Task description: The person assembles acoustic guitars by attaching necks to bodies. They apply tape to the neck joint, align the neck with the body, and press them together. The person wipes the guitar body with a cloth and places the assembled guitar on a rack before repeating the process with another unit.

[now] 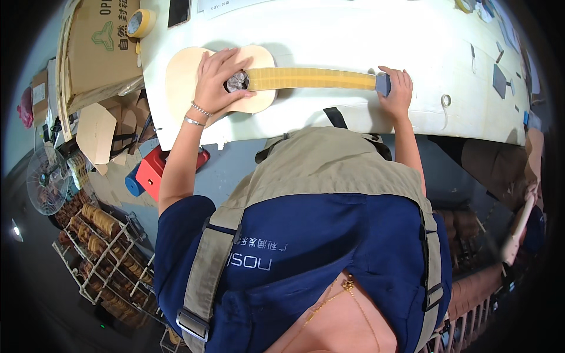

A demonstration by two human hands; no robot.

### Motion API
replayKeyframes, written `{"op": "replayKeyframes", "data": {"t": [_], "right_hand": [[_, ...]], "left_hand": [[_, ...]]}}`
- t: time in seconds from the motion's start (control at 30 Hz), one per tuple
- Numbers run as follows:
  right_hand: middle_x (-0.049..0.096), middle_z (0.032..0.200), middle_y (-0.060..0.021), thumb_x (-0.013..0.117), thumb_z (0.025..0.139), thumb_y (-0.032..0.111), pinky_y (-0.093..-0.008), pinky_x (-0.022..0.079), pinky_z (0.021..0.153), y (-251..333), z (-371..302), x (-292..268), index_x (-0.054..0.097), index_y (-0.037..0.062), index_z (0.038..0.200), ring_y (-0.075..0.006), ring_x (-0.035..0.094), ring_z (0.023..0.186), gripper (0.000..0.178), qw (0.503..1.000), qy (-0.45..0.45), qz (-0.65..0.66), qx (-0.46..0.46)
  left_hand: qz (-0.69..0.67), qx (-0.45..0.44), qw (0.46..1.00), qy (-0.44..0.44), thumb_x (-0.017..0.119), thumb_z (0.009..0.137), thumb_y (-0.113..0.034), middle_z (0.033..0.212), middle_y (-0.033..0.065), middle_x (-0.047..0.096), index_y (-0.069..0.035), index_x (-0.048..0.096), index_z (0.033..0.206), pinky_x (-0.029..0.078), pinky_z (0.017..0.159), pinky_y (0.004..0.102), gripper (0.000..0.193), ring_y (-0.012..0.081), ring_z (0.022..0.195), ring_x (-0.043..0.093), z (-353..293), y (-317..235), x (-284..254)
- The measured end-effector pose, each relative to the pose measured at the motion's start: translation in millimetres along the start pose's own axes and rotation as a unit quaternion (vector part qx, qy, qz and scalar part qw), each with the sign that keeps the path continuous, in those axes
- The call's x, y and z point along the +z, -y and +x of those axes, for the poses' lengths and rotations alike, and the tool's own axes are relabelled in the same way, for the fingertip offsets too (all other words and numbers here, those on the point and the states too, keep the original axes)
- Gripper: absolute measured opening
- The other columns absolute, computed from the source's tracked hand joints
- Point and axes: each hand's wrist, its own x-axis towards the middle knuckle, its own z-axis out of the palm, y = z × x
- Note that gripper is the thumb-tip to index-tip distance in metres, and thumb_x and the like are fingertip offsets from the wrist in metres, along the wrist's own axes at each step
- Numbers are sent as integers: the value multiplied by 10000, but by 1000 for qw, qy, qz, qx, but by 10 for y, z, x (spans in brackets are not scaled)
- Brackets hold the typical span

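Note:
A pale, unfinished ukulele (178,72) lies face up on the white worktable, its body to the left and its neck pointing right. Yellow tape (312,78) covers the fretboard, and crumpled grey material (237,81) fills the sound hole. My left hand (216,79) rests on the body with fingers spread around the hole's left side. At the far right of the neck, my right hand (398,91) closes around the head end. A blue-grey piece (383,85) shows there; I cannot tell whether it is the headstock's face or a separate pad.
On the white worktable (329,35) lie a yellow tape roll (140,23), a dark flat object (179,13), a small tape ring (446,100) and a blue-grey sheet (499,81). A cardboard box (100,50) stands left. Below are a red box (154,172), fan (47,179) and loaded rack (106,247).

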Motion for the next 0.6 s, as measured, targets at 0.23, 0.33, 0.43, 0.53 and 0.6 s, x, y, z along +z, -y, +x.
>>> {"op": "replayKeyframes", "data": {"t": [0.23,0.33,0.43,0.53,0.6], "right_hand": [[565,995,-60,647,590,-27,-427,305,1049,40,-4,-13,562,150,1102,-258,504,1020,548,1000,19,-18,14],[562,1005,-60,638,592,-36,-427,300,1053,68,11,-23,557,152,1106,-263,498,1032,554,999,26,-19,19],[561,1010,-59,630,594,-39,-424,300,1053,76,8,-36,556,154,1107,-266,495,1037,553,999,35,-27,28],[561,1008,-60,626,595,-37,-421,302,1050,74,13,-21,557,153,1107,-266,497,1034,550,999,29,-27,26],[562,1004,-59,627,593,-34,-419,305,1047,49,1,-7,558,154,1106,-264,500,1029,551,999,21,-24,20]], "left_hand": [[-79,20,997,-16,738,616,-439,1266,40,519,-233,681,1047,142,1081,493,482,239,1210,410,-103,78,78],[-107,-19,993,-50,734,647,-382,1226,26,551,-232,683,1044,177,1073,480,428,225,1181,436,-18,-25,38],[-33,6,999,-41,717,698,-311,1203,13,567,-236,680,1056,224,1052,457,367,215,1142,464,17,38,110],[-66,5,998,-22,706,716,-319,1235,14,546,-248,680,1056,204,1059,463,348,211,1135,468,2,238,184],[-110,-22,993,-32,710,709,-338,1248,17,536,-262,683,1048,188,1065,469,349,209,1126,473,6,171,135]]}}
